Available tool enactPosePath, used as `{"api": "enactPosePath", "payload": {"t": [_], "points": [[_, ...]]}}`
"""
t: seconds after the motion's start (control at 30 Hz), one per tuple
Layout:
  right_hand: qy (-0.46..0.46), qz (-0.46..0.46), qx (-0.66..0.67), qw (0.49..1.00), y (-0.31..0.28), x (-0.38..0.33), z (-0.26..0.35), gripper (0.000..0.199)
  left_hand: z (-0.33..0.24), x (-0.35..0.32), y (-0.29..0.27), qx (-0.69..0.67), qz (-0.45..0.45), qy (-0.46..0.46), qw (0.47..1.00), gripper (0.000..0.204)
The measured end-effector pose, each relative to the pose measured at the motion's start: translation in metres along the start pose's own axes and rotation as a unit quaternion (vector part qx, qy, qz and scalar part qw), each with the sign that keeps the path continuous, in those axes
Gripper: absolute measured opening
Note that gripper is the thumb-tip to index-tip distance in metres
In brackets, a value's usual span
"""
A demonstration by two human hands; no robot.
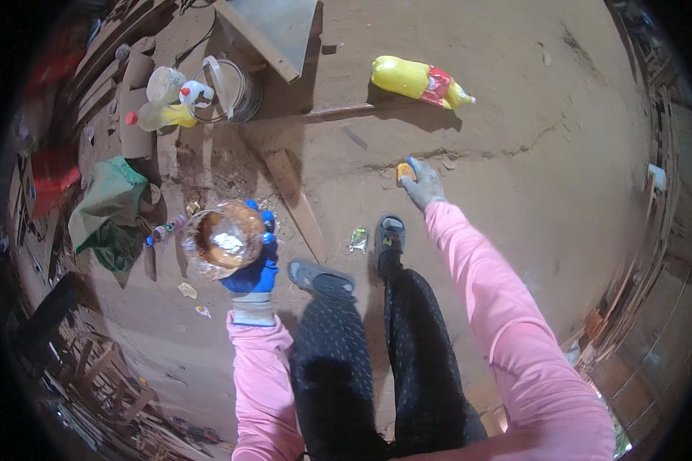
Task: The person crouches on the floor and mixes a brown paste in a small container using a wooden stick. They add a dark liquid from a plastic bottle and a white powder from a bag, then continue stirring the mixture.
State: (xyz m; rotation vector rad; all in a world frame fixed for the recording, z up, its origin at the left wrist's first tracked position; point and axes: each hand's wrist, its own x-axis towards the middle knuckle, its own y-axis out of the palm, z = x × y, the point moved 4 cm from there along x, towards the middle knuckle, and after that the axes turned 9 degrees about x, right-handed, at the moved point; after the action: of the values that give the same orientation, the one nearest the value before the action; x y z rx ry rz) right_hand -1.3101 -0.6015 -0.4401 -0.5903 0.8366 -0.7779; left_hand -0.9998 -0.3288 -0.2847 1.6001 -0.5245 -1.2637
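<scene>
My left hand (255, 275), in a blue glove with a grey cuff, is closed on a round brown bowl-like container (242, 223). Its sides look clear and crinkled, and bright glare covers part of the inside, so I cannot tell what it holds. My right hand (426, 188), in a greyish glove, reaches forward over the dirt floor. Its fingers pinch a small orange-yellow block (404, 174), whose exact kind is unclear. Beyond that hand a large yellow bottle (411, 78) with a red label lies on its side.
A wooden plank (296, 201) lies ahead of my feet, beside a small crumpled wrapper (358, 240). To the left are a green cloth (114, 192), a small bottle (166, 230), a bucket (242, 94) and several containers. A board (273, 31) rests at the far side; wood scraps line both edges.
</scene>
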Motion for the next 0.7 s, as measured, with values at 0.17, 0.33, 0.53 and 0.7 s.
{"api": "enactPosePath", "payload": {"t": [0.17,0.33,0.53,0.7], "points": [[-0.061,0.072,-0.163,0.982,0.026,0.099,-0.007,0.061,0.04,0.024,-0.075,0.0,-0.031,-0.033,0.999,0.078],[-0.126,0.036,-0.269,0.954,0.071,0.174,-0.017,0.067,0.035,0.058,-0.154,0.059,0.0,-0.046,0.997,0.077],[-0.289,-0.096,-0.324,0.896,0.086,0.212,-0.008,0.053,0.0,0.102,-0.211,0.65,-0.013,0.149,0.745,0.081],[-0.372,0.003,-0.286,0.883,0.092,0.195,0.001,0.023,-0.025,0.138,-0.243,0.233,0.093,-0.034,0.967,0.073]]}}
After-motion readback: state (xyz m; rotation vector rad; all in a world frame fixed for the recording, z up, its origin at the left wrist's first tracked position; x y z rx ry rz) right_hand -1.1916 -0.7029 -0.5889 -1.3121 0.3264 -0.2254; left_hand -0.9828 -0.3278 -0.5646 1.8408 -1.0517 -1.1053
